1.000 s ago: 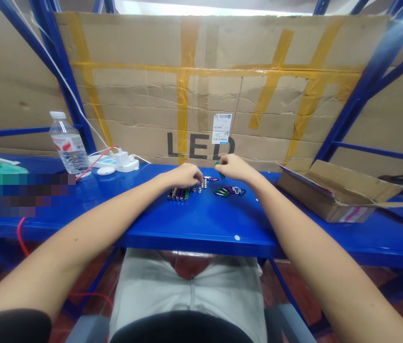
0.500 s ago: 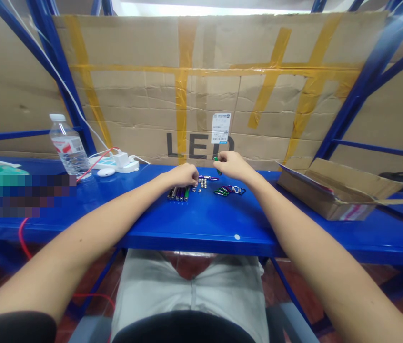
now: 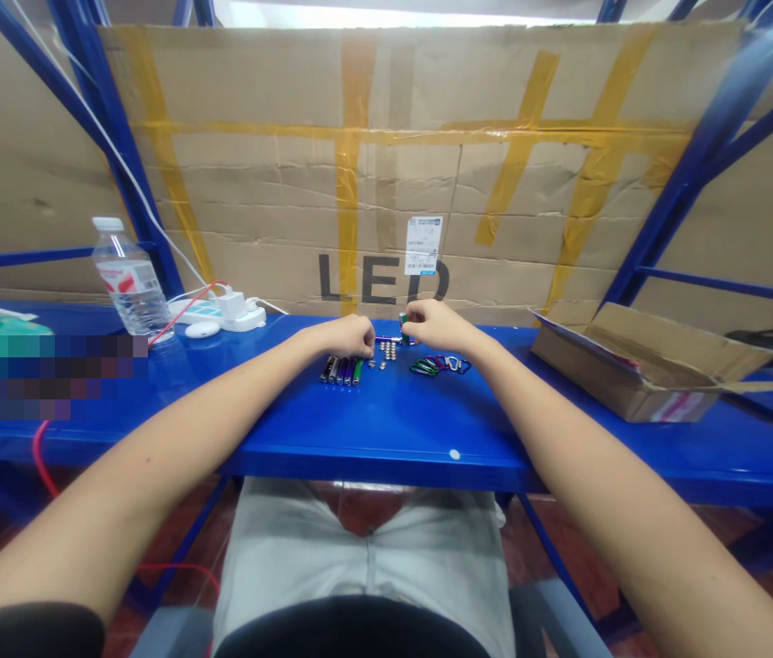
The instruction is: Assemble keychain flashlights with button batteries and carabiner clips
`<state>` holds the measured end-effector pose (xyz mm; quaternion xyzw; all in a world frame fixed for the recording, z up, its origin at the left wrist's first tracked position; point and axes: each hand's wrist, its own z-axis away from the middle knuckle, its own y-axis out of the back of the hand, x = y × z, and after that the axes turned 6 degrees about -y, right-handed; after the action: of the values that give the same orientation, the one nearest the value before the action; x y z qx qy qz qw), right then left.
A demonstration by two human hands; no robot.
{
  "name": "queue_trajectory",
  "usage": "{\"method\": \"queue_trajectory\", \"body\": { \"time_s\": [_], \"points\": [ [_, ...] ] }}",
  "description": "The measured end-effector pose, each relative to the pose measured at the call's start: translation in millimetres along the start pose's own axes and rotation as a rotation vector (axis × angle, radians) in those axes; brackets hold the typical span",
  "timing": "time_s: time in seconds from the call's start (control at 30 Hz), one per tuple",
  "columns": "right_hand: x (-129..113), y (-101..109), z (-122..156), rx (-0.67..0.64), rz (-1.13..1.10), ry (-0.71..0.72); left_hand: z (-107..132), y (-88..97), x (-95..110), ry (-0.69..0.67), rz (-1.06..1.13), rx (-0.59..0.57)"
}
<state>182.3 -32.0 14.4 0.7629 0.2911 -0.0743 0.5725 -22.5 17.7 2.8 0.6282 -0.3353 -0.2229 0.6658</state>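
Observation:
My left hand [image 3: 351,336] is closed in a pinch, its fingertips down beside several small silver button cells [image 3: 388,351] on the blue table. What it pinches, if anything, is too small to make out. Just below it lie several short metal tubes [image 3: 342,370] in a row, black, purple, blue and green. My right hand [image 3: 431,324] is closed on a short green metal tube [image 3: 404,327], held upright above the table. Behind the button cells lies a slim purple pen-like object [image 3: 386,339]. Several coloured carabiners [image 3: 438,366] rest in front of my right hand.
An open cardboard box [image 3: 640,370] stands on the right of the blue table [image 3: 386,429]. On the left are a water bottle [image 3: 130,283], a white power strip [image 3: 239,315] with cables and a round white object [image 3: 202,330]. A large taped carton [image 3: 277,201] closes off the back.
My right hand has come slightly down and left, and the green tube in it has turned more upright. My left hand has shifted slightly left beside the button cells.

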Motion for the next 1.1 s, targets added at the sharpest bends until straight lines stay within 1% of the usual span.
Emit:
{"method": "queue_trajectory", "body": {
  "time_s": [0.1, 0.33, 0.47, 0.7, 0.9, 1.1],
  "points": [
    [0.6, -0.7, -0.4, -0.002, 0.013, 0.0, 0.4, 0.0, -0.2, 0.019, 0.012, -0.016],
    [2.7, -1.4, -1.4, 0.007, 0.026, -0.005, -1.0, -0.8, -4.7, 0.012, -0.004, 0.051],
    [-0.2, 0.0, 0.3, 0.013, 0.027, -0.008, 0.0, 1.3, -3.7, 0.026, 0.0, 0.045],
    [-3.8, -0.6, 1.7, -0.006, 0.035, -0.001, -3.8, 1.0, -6.8, -0.018, -0.011, 0.046],
    [-6.1, 0.0, 3.7, -0.038, 0.011, -0.01, -5.7, 0.0, -13.7, -0.088, -0.084, 0.048],
    [-3.9, -3.1, 2.6, -0.078, 0.009, -0.001, -7.3, 0.0, -20.3, -0.079, -0.102, 0.032]
  ]
}}
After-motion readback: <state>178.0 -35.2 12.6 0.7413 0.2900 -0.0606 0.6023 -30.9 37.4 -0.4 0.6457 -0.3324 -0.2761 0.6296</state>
